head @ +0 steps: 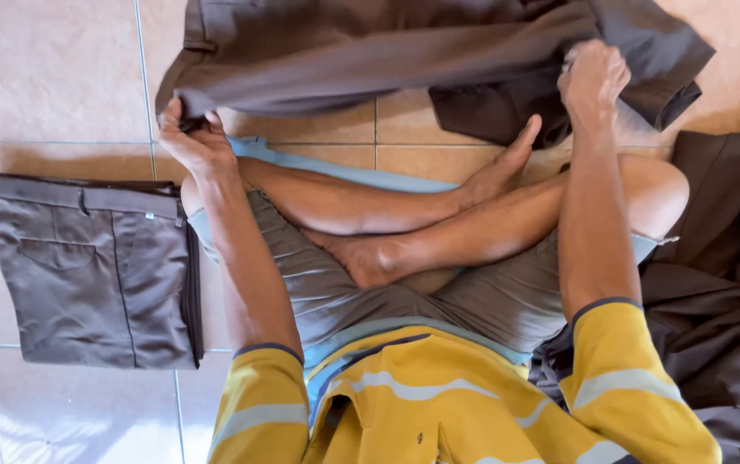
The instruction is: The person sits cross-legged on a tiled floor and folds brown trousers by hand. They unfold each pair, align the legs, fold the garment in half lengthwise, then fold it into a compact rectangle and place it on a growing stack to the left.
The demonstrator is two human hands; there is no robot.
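The brown trousers (404, 51) I'm handling lie spread across the tiled floor (43, 77) just past my feet, stretched from side to side in front of me. My left hand (191, 137) is clamped on the near left corner of the cloth, fingers curled under the edge and the thumb pressing on top. My right hand (592, 76) is closed in a fist on a bunched fold of the same garment farther right, where the fabric doubles over into a darker flap. My two hands are well apart, with the cloth held between them.

I sit cross-legged, my bare feet (439, 215) crossed between my forearms, one foot's toes touching the lower edge of the trousers. I wear grey shorts (327, 292) and a yellow striped shirt (439, 404), and a pale blue cloth (361, 176) shows beneath my legs.

On the floor to my left, well apart from the piece in my hands, sits a neatly folded pair of grey-brown trousers (86, 266), waistband facing away from me, a back pocket facing up. To my right, touching my hip, a loose heap of dark brown garments (722, 301) lies crumpled, running up along the right edge of the view.
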